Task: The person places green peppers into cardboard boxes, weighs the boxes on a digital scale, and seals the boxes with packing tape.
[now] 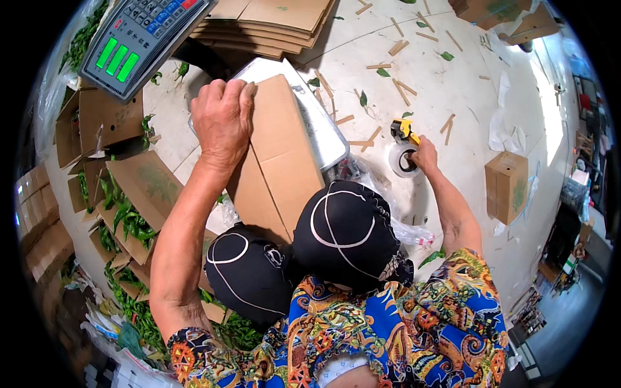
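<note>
A cardboard box (284, 131) sits in front of my knees on the metal platform of a scale (318, 128). A dark seam between its top flaps runs towards me, with no tape seen across it. My left hand (223, 119) grips the box at its far left edge, the fingers curled over the rim. Off to the right, my right hand (424, 156) holds a yellow and black tape dispenser (403, 131) loaded with a roll of clear tape (399, 165). The dispenser is apart from the box, above the pale floor.
The scale's lit display unit (140, 46) stands at the upper left. Flattened cartons (271, 19) are stacked beyond the box. Open cartons with green peppers (133, 223) crowd my left. A closed carton (506, 186) stands at the right; cardboard strips (402, 92) litter the floor.
</note>
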The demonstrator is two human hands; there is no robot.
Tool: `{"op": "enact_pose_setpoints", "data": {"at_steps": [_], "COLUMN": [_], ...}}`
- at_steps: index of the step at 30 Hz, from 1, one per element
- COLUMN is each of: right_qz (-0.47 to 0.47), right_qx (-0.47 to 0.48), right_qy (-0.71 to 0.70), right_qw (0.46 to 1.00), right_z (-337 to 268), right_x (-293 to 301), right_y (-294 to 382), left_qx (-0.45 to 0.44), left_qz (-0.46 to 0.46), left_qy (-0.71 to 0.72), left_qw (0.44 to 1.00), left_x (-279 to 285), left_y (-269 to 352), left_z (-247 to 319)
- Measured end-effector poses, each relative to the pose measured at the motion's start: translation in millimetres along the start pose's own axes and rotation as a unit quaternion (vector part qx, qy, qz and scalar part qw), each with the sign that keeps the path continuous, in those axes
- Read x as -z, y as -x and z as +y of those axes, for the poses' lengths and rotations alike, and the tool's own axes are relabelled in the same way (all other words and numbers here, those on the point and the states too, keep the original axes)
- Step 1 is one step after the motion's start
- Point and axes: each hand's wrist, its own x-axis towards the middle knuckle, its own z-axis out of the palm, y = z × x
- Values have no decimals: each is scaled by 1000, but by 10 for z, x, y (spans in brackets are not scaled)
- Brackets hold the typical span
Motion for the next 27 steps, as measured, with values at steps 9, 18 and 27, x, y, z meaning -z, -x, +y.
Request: {"op": "enact_pose_setpoints", "data": {"at_steps": [9, 18, 27], "right_qz": [48, -27, 231], "right_qx": [11, 235, 443], "right_qy": [-190, -496, -249], "right_qw": [981, 836, 830], "right_z": [-928, -2057, -2552], "right_x": [721, 2188, 2216], "right_y": [359, 1235, 1471], "left_qx": [-8, 117, 181], "left_qz": [-2, -36, -115], "left_qy": [44, 470, 557], "left_qw": [999, 874, 802], "left_x": [55, 813, 1201], "left_y": [-33, -320, -172], "left_z": [73, 640, 801]}}
